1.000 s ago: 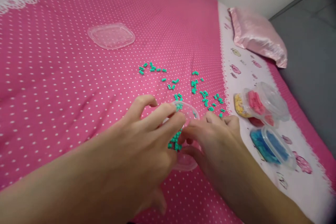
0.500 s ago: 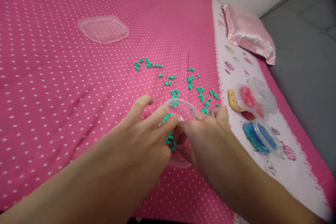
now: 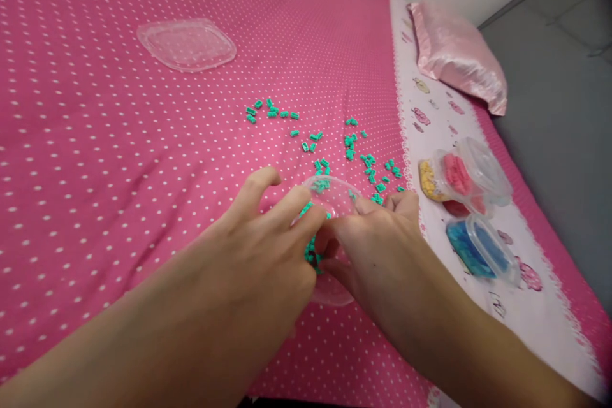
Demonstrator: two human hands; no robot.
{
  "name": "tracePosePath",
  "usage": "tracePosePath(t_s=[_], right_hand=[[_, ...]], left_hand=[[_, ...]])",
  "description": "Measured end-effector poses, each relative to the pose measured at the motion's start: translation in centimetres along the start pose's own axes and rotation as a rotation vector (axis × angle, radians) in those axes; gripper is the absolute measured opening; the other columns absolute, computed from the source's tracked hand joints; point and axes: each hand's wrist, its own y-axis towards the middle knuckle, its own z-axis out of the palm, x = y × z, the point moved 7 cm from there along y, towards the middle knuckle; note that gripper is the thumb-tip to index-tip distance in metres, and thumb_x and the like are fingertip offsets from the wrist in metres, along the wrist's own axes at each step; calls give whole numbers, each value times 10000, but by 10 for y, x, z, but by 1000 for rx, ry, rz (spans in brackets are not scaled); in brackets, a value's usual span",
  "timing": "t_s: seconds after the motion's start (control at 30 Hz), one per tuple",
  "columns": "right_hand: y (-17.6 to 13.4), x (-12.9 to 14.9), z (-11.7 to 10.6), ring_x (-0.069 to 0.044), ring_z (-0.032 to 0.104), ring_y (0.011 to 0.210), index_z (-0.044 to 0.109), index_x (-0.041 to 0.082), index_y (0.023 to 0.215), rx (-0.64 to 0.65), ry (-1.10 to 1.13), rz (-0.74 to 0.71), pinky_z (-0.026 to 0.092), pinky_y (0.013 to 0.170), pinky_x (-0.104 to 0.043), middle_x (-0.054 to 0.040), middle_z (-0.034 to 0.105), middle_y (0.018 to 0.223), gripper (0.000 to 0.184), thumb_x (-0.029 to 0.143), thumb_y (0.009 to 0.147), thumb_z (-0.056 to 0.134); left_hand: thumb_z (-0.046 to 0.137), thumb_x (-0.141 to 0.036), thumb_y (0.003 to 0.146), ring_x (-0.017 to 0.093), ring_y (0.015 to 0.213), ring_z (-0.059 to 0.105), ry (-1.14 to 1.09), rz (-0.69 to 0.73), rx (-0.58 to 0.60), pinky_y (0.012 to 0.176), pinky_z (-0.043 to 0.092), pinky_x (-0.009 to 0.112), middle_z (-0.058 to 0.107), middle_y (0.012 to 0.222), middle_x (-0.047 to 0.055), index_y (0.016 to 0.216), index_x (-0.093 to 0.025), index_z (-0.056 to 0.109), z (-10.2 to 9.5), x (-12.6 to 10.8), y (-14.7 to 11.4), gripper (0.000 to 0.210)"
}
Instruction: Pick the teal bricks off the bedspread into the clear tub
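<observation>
My left hand [image 3: 261, 242] and my right hand [image 3: 370, 245] meet over a small clear plastic container [image 3: 332, 194] lying on the pink dotted bedspread [image 3: 119, 140]. Both hands touch the container, and small green beads [image 3: 313, 252] show between my fingers inside it. What my fingertips pinch is hidden. Several more green beads [image 3: 354, 140] lie scattered on the cloth just beyond the container.
A clear plastic lid [image 3: 186, 44] lies far left on the bedspread. To the right stand tubs of red [image 3: 459, 175], yellow [image 3: 427, 180] and blue [image 3: 473, 248] beads. A pink satin pillow [image 3: 454, 57] sits at the back right, and grey floor [image 3: 564, 115] lies beyond the bed's edge.
My hands have stayed on the container with only small finger shifts. The view has tilted, so everything sits slightly higher and more to the left.
</observation>
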Motion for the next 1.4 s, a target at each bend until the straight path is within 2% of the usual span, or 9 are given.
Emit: tracePosePath(t_s=[0.1,0.27,0.53,0.7,0.9,1.1,1.23,1.4], right_hand=[[1,-1,1,-190,410,653,649,261,667,10,-2,16,114,701,-365,6,578,631,181,202,838,661],[4,-3,2,-194,424,676,642,260,642,37,33,50,122,710,-369,10,578,627,223,178,848,657],[3,-2,1,-166,359,651,652,242,648,35,-22,40,125,708,-373,-5,560,632,198,199,841,668],[2,-2,4,-175,375,671,662,251,661,59,-22,44,121,710,-377,3,588,634,212,146,842,632],[1,-1,-1,-198,425,702,673,242,710,7,-75,-1,165,714,-380,-14,573,668,179,121,830,617],[2,-5,2,-212,510,729,660,257,711,85,-31,1,259,803,-435,8,625,673,177,112,808,632],[1,-9,1,-177,456,653,657,256,723,7,-92,-14,285,868,-501,-6,624,683,169,137,825,592],[2,-8,0,-168,442,666,676,266,756,33,23,5,255,840,-441,13,647,706,210,111,817,549]], left_hand=[[602,-221,755,299,1102,551,39,52,9,1071,385,574,709,1065,63,723,-239,761,3,-4,-3,163],[587,-204,743,297,1103,534,46,38,32,1114,328,588,703,1092,64,730,-232,753,5,-6,-8,169],[613,-185,782,311,1240,462,88,37,74,1239,143,579,662,1227,54,861,-242,756,14,-4,-16,173],[599,-151,770,298,1195,495,82,32,86,1237,151,591,673,1204,51,809,-236,740,17,-3,-15,170],[605,-208,804,291,1224,501,51,16,79,1241,170,574,677,1168,41,811,-246,730,13,-1,-14,130],[638,-248,753,295,1134,524,65,7,87,1194,240,603,695,1105,48,698,-232,699,11,-2,-12,84],[647,-252,755,306,1164,504,42,35,89,1201,214,595,682,1129,51,754,-239,713,14,-2,-12,68],[622,-199,760,290,1102,525,7,11,83,1181,230,595,684,1106,40,767,-244,710,15,0,-10,99]])
